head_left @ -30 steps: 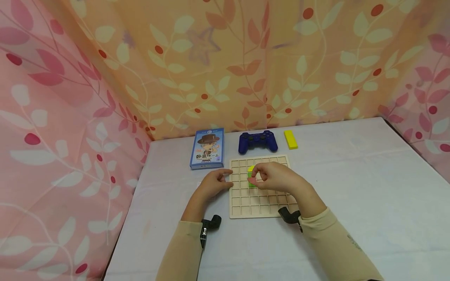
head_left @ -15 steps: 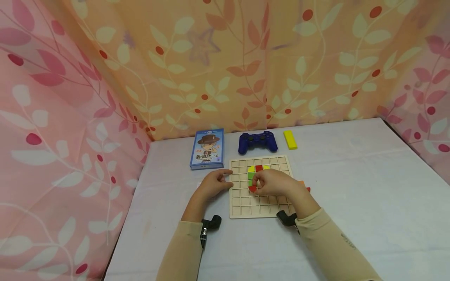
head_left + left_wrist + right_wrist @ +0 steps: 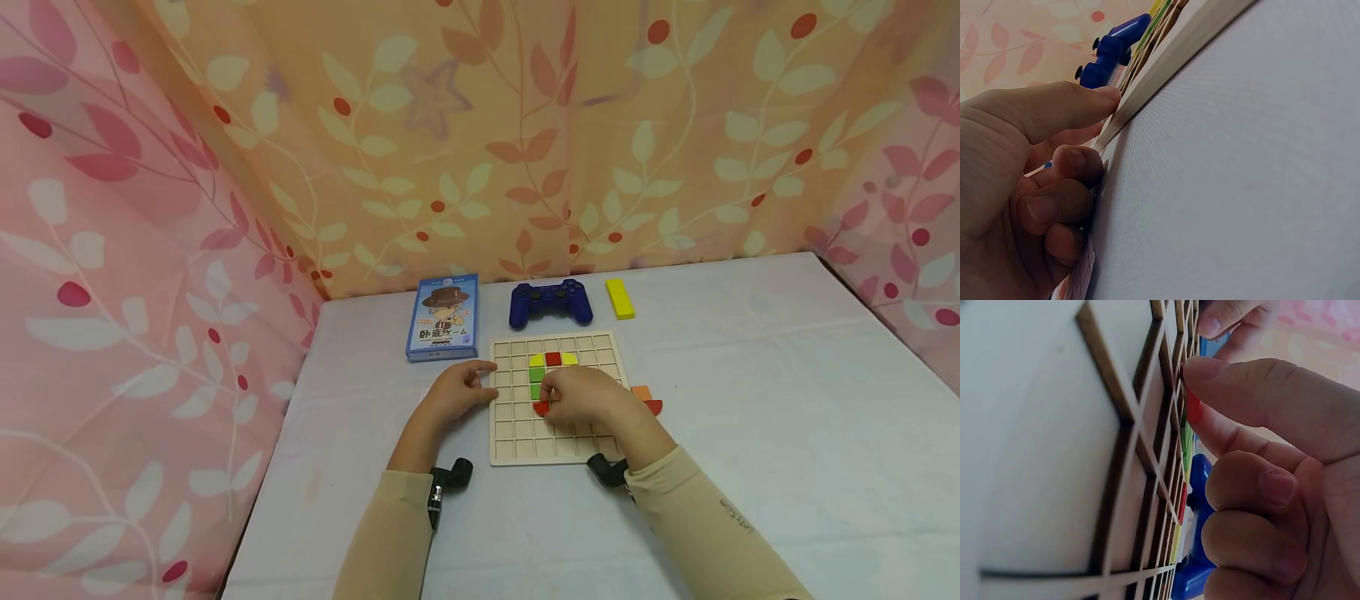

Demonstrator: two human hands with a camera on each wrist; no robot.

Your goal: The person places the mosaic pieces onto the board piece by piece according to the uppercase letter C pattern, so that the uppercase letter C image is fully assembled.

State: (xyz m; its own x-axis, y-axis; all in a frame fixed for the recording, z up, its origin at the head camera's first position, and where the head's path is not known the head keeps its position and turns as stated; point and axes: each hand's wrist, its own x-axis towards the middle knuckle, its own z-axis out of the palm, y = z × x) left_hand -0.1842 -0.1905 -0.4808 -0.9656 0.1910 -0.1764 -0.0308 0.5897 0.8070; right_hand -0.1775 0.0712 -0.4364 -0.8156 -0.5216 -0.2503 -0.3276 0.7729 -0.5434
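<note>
A wooden grid board (image 3: 513, 454) lies on the table in the head view. My left hand (image 3: 453, 393) rests at its left edge, thumb and index fingertips apart against the side, the other fingers loosely curled. My right hand (image 3: 592, 398) pinches a red round-edged piece (image 3: 1193, 407) between thumb and index finger, low over the grid and just below the green tiles. Two green tiles (image 3: 537, 375) sit in one column. Above them lie a yellow rounded piece (image 3: 537, 360), a red square (image 3: 552, 359) and another yellow rounded piece (image 3: 571, 359). The right hand hides cells in the board's middle.
Right of the board lie an orange piece (image 3: 642, 392) and a red rounded piece (image 3: 654, 407), partly behind the right wrist. Beyond the board are a blue card-game box (image 3: 444, 321), a blue game controller (image 3: 551, 303) and a yellow block (image 3: 620, 299). Patterned curtains surround the table.
My right hand has moved slightly down the board with the red piece, from over the green tiles to just below them. The red square and right yellow piece came into view. The left hand stays put.
</note>
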